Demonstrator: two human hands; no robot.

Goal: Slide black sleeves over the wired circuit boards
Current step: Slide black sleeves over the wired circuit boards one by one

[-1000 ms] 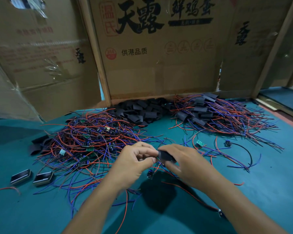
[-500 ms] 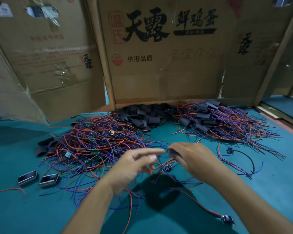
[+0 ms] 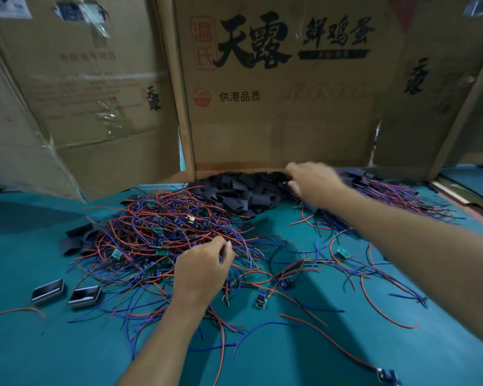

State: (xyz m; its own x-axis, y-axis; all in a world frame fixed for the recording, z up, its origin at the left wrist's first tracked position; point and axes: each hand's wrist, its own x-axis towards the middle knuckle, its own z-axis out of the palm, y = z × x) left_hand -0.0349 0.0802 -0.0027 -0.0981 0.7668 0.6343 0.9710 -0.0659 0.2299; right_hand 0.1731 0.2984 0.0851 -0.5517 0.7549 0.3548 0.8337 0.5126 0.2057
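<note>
A tangled pile of red and blue wired circuit boards (image 3: 156, 232) lies left of centre on the teal table (image 3: 304, 360). Behind it is a heap of flat black sleeves (image 3: 243, 193). At the back right is a second pile of wired boards with sleeves on them (image 3: 396, 193). My left hand (image 3: 204, 268) rests at the near edge of the tangled pile, fingertips pinched together on wires. My right hand (image 3: 313, 181) is stretched far back at the right edge of the sleeve heap. It is motion-blurred with fingers bent down, and what it holds is unclear.
Loose wired boards lie scattered in front: a green board (image 3: 343, 252) and a small board (image 3: 261, 300). Two small black boxes (image 3: 48, 291) sit at the left. A printed cardboard wall (image 3: 276, 129) closes the back. A connector (image 3: 386, 376) lies at the bottom right.
Both hands were together at the centre on one black sleeve and board. Now they are apart: the right reached back to the sleeve heap, the left moved to the wire pile.
</note>
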